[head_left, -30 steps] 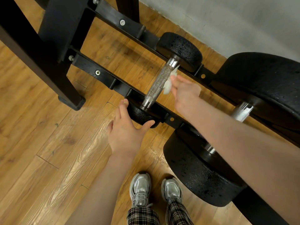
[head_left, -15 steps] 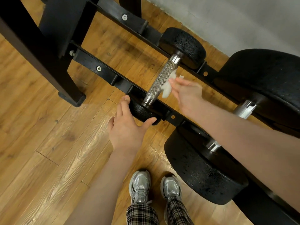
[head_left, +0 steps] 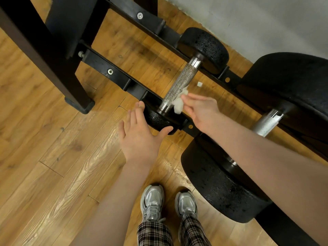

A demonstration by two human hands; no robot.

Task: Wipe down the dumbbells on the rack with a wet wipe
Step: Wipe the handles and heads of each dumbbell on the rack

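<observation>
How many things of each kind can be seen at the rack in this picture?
Black dumbbells with knurled metal handles: 2, one small, one large
White wet wipe: 1
Black metal rack: 1
Hands: 2, left hand, right hand
Silver sneakers: 2, and
Total: 8

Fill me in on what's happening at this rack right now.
A person is cleaning a small dumbbell that lies across the rack rails. The right hand pinches a white wet wipe against the near end of the knurled metal handle. The left hand is open, fingers and thumb resting around the dumbbell's near head. A bigger dumbbell sits beside it on the right; neither hand is on it.
</observation>
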